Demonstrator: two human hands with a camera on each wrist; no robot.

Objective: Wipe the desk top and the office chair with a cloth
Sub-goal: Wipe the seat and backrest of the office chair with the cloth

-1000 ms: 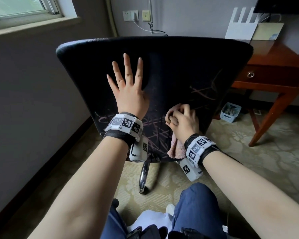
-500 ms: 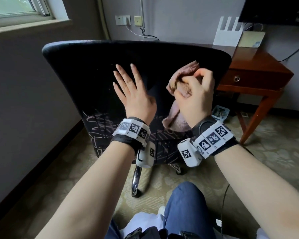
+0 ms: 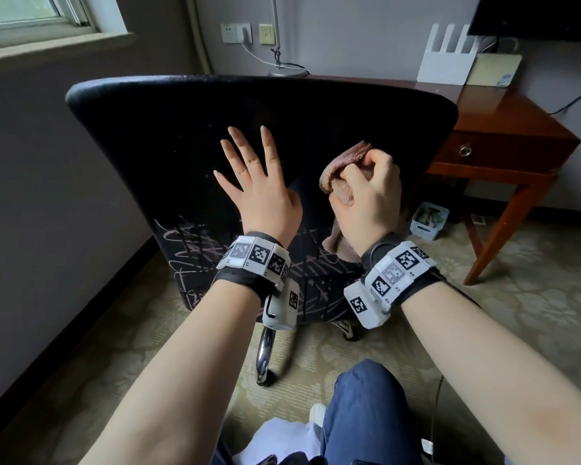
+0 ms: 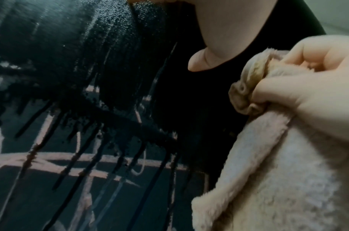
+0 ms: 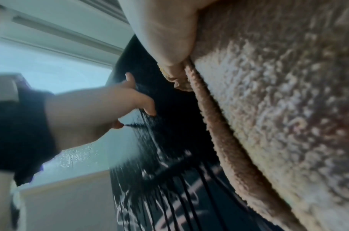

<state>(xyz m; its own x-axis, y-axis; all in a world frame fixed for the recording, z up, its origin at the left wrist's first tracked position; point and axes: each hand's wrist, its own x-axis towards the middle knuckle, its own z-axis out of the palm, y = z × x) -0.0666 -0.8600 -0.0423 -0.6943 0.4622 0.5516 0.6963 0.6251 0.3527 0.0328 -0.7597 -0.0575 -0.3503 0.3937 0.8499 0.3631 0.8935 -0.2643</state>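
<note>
The black office chair back (image 3: 168, 135) fills the middle of the head view, its lower part scratched with pale lines. My left hand (image 3: 252, 172) lies flat on it with fingers spread. My right hand (image 3: 369, 186) grips a bunched pink cloth (image 3: 341, 182) against the chair back, to the right of the left hand; a loose end hangs below the fist. The left wrist view shows the cloth (image 4: 272, 164) bunched in the right hand (image 4: 318, 87) beside the chair surface (image 4: 70, 62). The right wrist view shows the cloth (image 5: 278, 109) close up and the left hand (image 5: 110, 109) on the chair (image 5: 169, 140).
A reddish wooden desk (image 3: 503, 129) with a drawer stands behind the chair at the right, carrying a white router (image 3: 446, 58) and a lamp base (image 3: 287, 72). A small blue basket (image 3: 428, 220) sits on the carpet under the desk. A wall with a window (image 3: 31, 15) is at the left.
My right hand rose with the cloth from the lower chair back to its upper right, then came down a little. The left hand stayed flat on the chair back.
</note>
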